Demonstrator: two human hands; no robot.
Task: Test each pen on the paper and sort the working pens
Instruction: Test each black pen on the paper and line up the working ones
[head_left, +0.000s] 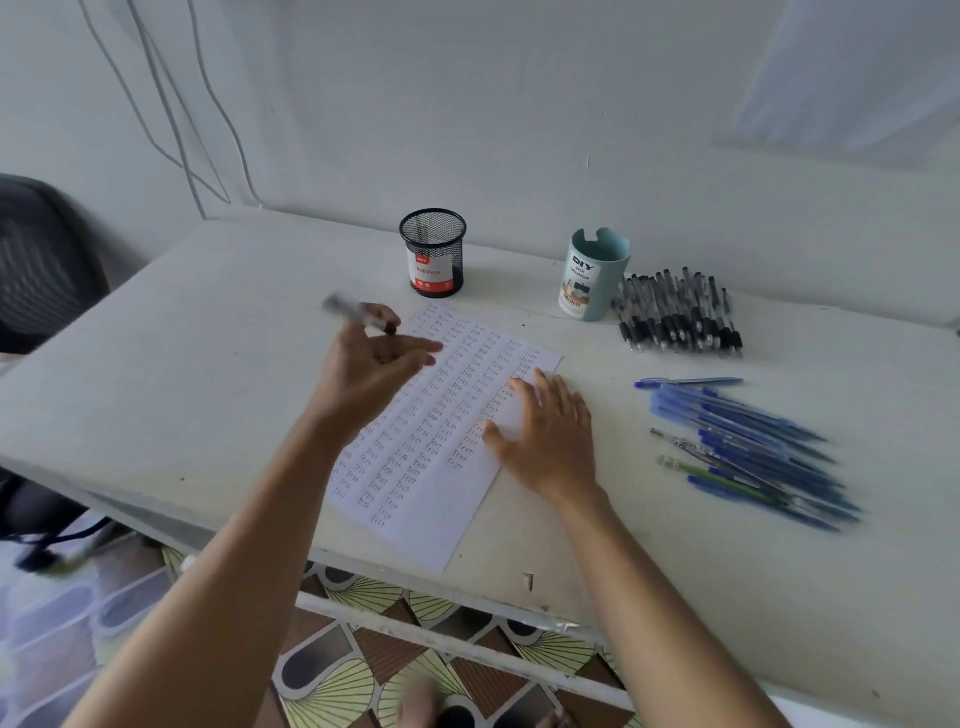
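Observation:
A white sheet of paper (436, 499) covered in rows of small handwritten test words lies near the table's front edge. My left hand (371, 369) hovers over the sheet's upper left corner and pinches a blurred black pen (349, 310) between thumb and forefinger, the other fingers stretched out. My right hand (545, 431) lies flat on the paper's right side, fingers spread. A black mesh pen cup (434, 252) stands behind the paper. A teal organizer cup (595, 275) stands to its right.
Several black pens (680, 314) lie in a pile right of the teal cup. Several blue pens (748, 447) lie in a fan at the right. The white table (208, 364) backs onto a wall. A dark chair (41, 260) stands at the left.

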